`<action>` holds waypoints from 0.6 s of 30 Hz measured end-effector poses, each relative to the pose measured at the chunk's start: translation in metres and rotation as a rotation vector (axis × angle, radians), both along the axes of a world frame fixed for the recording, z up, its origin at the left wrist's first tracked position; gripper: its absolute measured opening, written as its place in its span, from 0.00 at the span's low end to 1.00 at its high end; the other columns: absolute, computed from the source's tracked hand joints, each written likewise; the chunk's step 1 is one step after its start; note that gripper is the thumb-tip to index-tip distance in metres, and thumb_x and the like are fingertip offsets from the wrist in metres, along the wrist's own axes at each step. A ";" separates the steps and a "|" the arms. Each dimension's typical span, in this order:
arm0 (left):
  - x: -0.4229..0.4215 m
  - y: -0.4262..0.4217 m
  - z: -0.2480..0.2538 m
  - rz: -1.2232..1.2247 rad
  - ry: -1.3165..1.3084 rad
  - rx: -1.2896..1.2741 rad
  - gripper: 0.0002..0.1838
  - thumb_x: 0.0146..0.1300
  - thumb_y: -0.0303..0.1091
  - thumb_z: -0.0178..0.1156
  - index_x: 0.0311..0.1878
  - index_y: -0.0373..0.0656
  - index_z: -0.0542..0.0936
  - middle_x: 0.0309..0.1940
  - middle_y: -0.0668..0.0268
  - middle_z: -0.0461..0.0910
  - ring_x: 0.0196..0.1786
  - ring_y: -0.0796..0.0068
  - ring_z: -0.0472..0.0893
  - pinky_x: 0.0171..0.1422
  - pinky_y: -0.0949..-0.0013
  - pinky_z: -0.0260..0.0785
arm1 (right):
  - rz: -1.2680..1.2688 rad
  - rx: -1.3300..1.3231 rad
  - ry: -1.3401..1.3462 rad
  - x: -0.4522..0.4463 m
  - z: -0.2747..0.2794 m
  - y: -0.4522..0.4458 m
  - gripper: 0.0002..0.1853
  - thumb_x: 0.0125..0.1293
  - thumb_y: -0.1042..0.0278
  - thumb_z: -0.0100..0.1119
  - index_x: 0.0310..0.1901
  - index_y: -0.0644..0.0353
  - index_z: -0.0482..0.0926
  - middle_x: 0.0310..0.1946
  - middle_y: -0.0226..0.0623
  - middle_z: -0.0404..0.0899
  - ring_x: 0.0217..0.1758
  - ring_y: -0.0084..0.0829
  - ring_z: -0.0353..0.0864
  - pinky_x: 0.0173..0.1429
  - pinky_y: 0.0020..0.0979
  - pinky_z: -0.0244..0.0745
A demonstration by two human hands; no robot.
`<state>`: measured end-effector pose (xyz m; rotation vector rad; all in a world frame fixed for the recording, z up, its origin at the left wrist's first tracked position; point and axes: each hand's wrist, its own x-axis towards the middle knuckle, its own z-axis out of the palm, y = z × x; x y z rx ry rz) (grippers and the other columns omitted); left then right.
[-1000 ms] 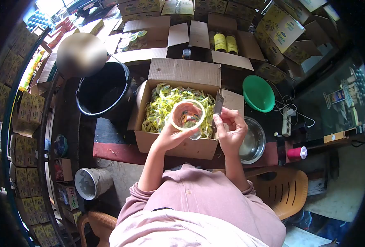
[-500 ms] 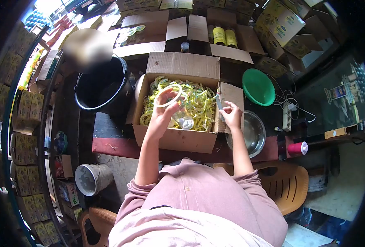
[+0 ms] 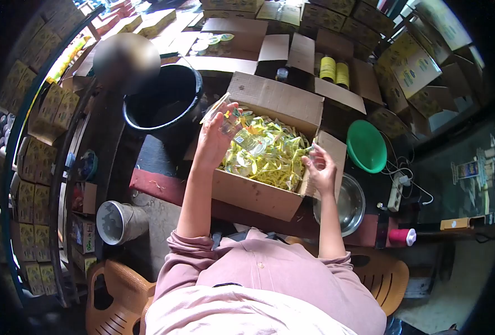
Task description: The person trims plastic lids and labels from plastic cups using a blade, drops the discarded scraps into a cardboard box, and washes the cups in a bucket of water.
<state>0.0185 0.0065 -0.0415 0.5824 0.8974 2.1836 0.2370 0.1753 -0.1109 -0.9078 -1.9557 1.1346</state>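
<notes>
My left hand (image 3: 211,139) grips a clear plastic container with a pale rim (image 3: 215,108), held tilted above the left side of an open cardboard box (image 3: 258,194). The box is filled with tangled yellow and clear plastic strips (image 3: 267,159). At the box's right edge is my right hand (image 3: 322,171), thumb and fingers pinched together near a flap. Something small and thin seems to be between those fingertips, too unclear to name.
A black bucket (image 3: 196,106) stands behind left, beside a person with a blurred head. To the right are a green basin (image 3: 366,146), a clear bowl (image 3: 360,209), a power strip (image 3: 395,192) and a red thread spool (image 3: 402,237). Open cartons (image 3: 336,96) line the back.
My left hand has raised and tilted the container, its rim turning edge-on toward the left. My right hand stays by the box's right edge. The box appears rotated as the view shifts.
</notes>
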 end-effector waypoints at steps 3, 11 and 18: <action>-0.008 -0.009 -0.012 0.001 -0.100 0.137 0.22 0.63 0.46 0.50 0.55 0.43 0.67 0.57 0.60 0.65 0.60 0.65 0.64 0.63 0.60 0.57 | 0.373 -0.219 0.242 -0.050 0.038 -0.047 0.30 0.49 0.63 0.68 0.55 0.54 0.69 0.43 0.39 0.76 0.42 0.25 0.77 0.44 0.26 0.74; -0.057 -0.049 -0.010 -0.056 -0.242 0.321 0.31 0.64 0.53 0.44 0.62 0.42 0.56 0.61 0.59 0.59 0.64 0.64 0.59 0.69 0.56 0.48 | 0.506 -0.051 0.322 -0.179 0.078 -0.108 0.26 0.52 0.67 0.66 0.53 0.62 0.71 0.40 0.39 0.77 0.36 0.22 0.77 0.40 0.24 0.75; -0.095 -0.134 -0.017 -0.549 0.218 -0.155 0.34 0.62 0.55 0.47 0.63 0.43 0.52 0.58 0.56 0.63 0.57 0.65 0.67 0.60 0.62 0.59 | 0.650 0.604 -0.064 -0.289 0.105 -0.090 0.24 0.49 0.56 0.65 0.44 0.62 0.75 0.37 0.47 0.76 0.35 0.44 0.78 0.44 0.36 0.73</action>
